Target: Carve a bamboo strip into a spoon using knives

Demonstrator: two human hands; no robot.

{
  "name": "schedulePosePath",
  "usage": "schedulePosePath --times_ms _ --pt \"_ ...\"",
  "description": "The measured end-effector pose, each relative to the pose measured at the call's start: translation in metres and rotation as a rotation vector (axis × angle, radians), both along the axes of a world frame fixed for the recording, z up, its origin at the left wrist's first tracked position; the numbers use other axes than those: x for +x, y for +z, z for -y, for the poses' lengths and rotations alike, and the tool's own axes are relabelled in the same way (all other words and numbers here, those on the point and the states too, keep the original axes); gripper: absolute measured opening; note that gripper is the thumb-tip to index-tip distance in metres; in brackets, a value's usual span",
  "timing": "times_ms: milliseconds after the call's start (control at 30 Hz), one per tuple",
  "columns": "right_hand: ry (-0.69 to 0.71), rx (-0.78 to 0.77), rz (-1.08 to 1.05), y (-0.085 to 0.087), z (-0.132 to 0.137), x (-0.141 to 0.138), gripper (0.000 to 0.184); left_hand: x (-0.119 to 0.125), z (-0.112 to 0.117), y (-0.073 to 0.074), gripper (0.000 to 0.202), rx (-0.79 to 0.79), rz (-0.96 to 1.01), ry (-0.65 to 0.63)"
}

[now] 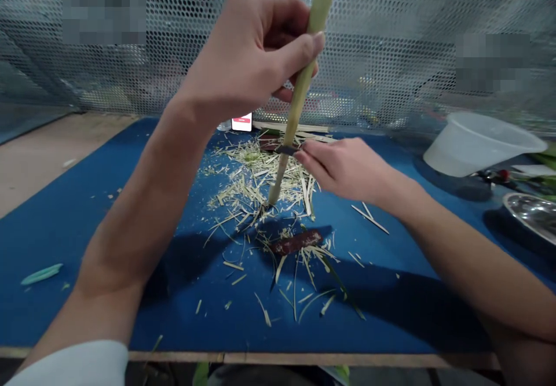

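Green bamboo stick (299,94), one, held near upright and tilted slightly, its lower tip (271,202) resting among the shavings on the blue-topped counter (47,224). Left hand (247,56): closed grip around the upper part of the stick, with the fingers curled behind it and the thumb (313,44) pressed along its side; the top end stands clear above the hand. Right hand (347,169): narrow pinching grip, nearly closed, with the fingers (313,157) holding a small dark blade (285,150) against the lower part of the stick.

Positions relative to the stick: pale fibrous shavings (256,183) heaped around its foot and scattered towards the person; a dark reddish strip (296,241) just in front of it among the scraps; a phone (241,122) and a few long pale splints (290,127) behind it; a translucent white plastic tub (482,143) well to its right, lying tilted; a steel bowl (532,215) farther right; a pale green sliver (41,274) well to its left.
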State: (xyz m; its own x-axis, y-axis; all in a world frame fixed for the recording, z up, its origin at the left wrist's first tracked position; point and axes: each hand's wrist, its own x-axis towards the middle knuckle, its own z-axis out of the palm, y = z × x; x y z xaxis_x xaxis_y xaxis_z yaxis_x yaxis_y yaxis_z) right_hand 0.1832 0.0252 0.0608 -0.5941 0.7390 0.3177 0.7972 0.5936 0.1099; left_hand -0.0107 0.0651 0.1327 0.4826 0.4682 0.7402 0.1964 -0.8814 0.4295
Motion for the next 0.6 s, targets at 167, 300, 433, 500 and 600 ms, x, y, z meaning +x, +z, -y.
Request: schedulePosePath --times_ms 167,300,433,500,600 --pt "-0.092 0.114 -0.015 0.018 0.004 -0.001 0.047 -0.001 0.000 0.000 0.020 -0.009 0.010 0.020" --pt "-0.073 0.087 0.015 0.010 0.000 -0.004 0.048 0.000 0.001 0.000 0.019 -0.009 0.011 0.028" --pt "-0.066 0.067 -0.005 0.002 -0.004 -0.005 0.048 0.000 0.000 -0.001 0.016 0.006 0.027 0.032" --pt "-0.068 0.054 -0.010 0.001 -0.004 -0.005 0.049 0.001 0.000 -0.002 0.018 0.004 0.029 0.030" --pt "-0.061 0.030 -0.003 0.001 -0.004 -0.005 0.050 0.002 0.001 -0.002 0.020 0.011 0.030 0.036"
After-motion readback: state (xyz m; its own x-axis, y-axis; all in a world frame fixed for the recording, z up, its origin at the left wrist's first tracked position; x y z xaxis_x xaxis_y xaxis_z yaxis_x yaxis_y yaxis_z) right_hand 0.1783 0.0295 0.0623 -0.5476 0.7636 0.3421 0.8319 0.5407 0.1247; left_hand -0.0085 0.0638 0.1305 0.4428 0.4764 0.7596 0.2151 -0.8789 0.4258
